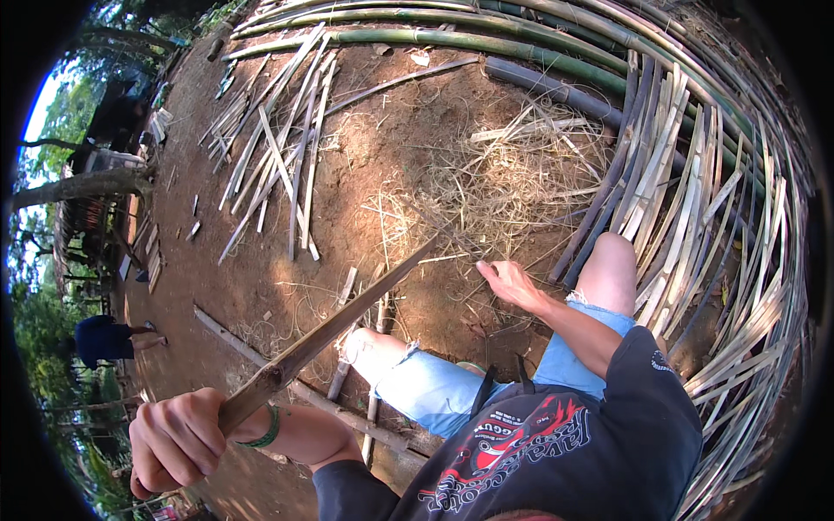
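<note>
At the lower left, my left hand (178,441) is closed in a fist round the near end of a long split bamboo strip (326,337). The strip slants up and away across my body, its narrow far end close to my right hand. My right hand (512,285) is closed in front of my knee, thumb toward the strip's tip. A thin dark sliver runs up and left from its fingers, too fine to name against the shavings. Curly bamboo shavings (512,178) lie heaped on the ground just beyond my right hand.
Split bamboo strips (269,161) lie on the soil ahead. More strips (669,200) are stacked at my right, and green bamboo poles (434,37) lie along the far side. A wooden pole (230,336) lies near my legs. Another person (109,339) is at the far left.
</note>
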Motion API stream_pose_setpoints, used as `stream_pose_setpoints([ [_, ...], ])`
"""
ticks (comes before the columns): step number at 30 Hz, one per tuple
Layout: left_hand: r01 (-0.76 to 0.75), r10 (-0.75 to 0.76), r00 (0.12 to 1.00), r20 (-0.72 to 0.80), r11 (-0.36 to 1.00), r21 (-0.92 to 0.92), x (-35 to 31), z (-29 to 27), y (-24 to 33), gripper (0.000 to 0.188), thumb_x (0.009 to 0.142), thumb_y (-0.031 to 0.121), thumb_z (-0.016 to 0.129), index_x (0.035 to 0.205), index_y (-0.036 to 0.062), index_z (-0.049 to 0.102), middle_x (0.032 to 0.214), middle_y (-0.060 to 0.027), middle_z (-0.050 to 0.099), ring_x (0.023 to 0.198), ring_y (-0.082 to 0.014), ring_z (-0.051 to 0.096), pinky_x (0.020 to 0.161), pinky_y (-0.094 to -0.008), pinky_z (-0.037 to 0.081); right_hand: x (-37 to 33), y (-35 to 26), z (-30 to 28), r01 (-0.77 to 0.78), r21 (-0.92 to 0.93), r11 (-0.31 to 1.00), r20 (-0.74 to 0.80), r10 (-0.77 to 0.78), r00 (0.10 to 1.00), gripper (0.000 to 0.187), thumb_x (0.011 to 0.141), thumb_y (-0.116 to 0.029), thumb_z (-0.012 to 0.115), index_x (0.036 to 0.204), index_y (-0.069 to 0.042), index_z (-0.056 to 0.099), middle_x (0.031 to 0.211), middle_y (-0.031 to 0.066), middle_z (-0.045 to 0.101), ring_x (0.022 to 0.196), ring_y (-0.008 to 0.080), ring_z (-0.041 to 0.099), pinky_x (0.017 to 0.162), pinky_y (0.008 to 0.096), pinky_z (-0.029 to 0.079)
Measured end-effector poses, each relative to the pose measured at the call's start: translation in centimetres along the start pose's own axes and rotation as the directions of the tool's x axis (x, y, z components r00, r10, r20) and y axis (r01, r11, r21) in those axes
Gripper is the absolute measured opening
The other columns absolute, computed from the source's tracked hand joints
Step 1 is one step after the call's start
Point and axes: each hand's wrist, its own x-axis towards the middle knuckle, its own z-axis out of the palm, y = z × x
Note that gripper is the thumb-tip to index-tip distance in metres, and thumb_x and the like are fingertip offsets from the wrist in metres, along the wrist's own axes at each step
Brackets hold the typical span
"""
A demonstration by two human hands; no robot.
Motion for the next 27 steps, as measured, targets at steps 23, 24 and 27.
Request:
stream_pose_setpoints([
  [23, -0.025, 0.032, 0.998, -0.059, 0.994, 0.109, -2.9, 0.4, 2.2, 0.053, 0.100, 0.035, 0.041, 0.053, 0.0126, 0.029, 0.046, 0.0021, 0.026, 0.033, -0.0050, 0.026, 0.034, -0.0231, 0.010, 8.7, 13.0, 1.7, -0.266, -0.250, 0.931, -0.120, 0.243, 0.963, 0.073, 0.092, -0.057, 0.045, 0.097, 0.012, 0.068, 0.102, 0.0377, 0.063, 0.104, 0.0498, 0.061, 0.096, 0.0511, 0.045],
  [24, -0.043, 0.049, 0.998, -0.045, 0.991, 0.131, -3.3, 0.7, 2.5, 0.055, 0.099, 0.040, 0.041, 0.054, 0.0119, 0.029, 0.046, 0.0022, 0.026, 0.033, -0.0057, 0.026, 0.034, -0.0238, 0.011, 9.1, 13.9, 2.1, -0.244, -0.293, 0.924, -0.129, 0.215, 0.968, 0.075, 0.092, -0.059, 0.045, 0.096, 0.012, 0.068, 0.101, 0.0375, 0.063, 0.104, 0.0500, 0.061, 0.096, 0.0513, 0.044],
  [27, -0.036, 0.044, 0.998, -0.047, 0.985, 0.171, -2.6, 1.8, 2.0, 0.059, 0.098, 0.049, 0.040, 0.056, 0.0104, 0.029, 0.049, 0.0027, 0.024, 0.034, -0.0075, 0.026, 0.034, -0.0257, 0.011, 10.0, 15.3, 3.8, -0.231, -0.274, 0.934, -0.147, 0.196, 0.969, 0.072, 0.092, -0.059, 0.046, 0.092, 0.008, 0.071, 0.097, 0.0335, 0.066, 0.102, 0.0490, 0.062, 0.093, 0.0515, 0.046],
])
